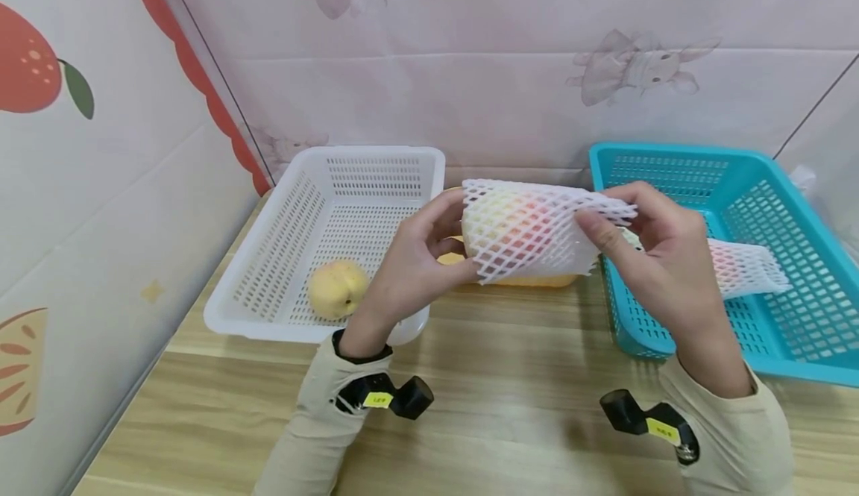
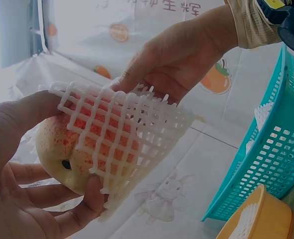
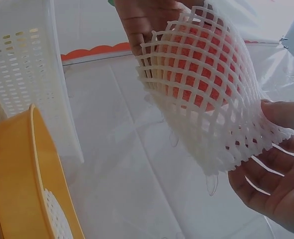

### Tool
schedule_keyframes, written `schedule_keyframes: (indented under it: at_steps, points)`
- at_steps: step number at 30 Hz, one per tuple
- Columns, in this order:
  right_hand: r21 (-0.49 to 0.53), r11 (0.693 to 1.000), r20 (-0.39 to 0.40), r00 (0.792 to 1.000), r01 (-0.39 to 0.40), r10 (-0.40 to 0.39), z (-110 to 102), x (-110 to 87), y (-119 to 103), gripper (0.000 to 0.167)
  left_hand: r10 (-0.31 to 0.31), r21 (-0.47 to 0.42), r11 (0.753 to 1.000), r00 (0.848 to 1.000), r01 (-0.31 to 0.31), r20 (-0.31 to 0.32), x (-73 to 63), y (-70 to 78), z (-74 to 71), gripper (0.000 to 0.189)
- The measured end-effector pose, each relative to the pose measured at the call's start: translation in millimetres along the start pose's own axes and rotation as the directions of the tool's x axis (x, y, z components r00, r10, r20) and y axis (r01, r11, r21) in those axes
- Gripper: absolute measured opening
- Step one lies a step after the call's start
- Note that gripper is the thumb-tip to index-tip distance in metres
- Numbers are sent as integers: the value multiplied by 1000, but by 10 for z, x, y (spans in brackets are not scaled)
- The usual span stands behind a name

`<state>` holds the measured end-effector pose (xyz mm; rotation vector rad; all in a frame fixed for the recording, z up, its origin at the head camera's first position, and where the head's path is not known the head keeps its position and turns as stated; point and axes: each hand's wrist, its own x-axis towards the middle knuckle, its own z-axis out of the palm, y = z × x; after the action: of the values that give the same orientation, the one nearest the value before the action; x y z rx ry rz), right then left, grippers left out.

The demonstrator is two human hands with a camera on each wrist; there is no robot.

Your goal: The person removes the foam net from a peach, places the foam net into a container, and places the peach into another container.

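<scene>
Between the two hands is a yellow-and-red peach [image 2: 55,144] partly inside a white foam net sleeve [image 1: 564,246]. The left hand [image 1: 419,253] grips the peach from the left, with the thumb and fingers around it and at the sleeve's open edge. In the left wrist view, the peach's dark stem hollow shows outside the mesh. At the sleeve's narrower far end, the right hand [image 1: 671,265] pinches the foam between thumb and fingers. Both hands hold the peach and sleeve raised above the table [image 1: 510,399].
A white basket [image 1: 224,309] on the left holds one bare peach [image 1: 338,289]. On the right, a turquoise basket [image 1: 758,365] contains a netted fruit [image 1: 751,268], partly behind the right hand. A yellow container [image 3: 12,179] with white foam netting [image 3: 57,214] stands between them, largely hidden in the head view.
</scene>
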<state>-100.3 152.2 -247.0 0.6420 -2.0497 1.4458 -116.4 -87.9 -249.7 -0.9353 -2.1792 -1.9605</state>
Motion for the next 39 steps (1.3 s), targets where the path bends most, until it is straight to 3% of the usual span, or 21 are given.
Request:
schedule_keyframes:
  at_steps: [5, 39]
  points:
    - [-17, 1000, -2, 1000, -12, 12, -8, 6, 7, 17, -25, 1, 1000, 1000, 25, 9, 5, -3, -1, 61]
    - [-59, 998, -33, 999, -22, 21, -50, 24, 45, 16, -39, 33, 999, 999, 39, 0, -13, 45, -128, 65]
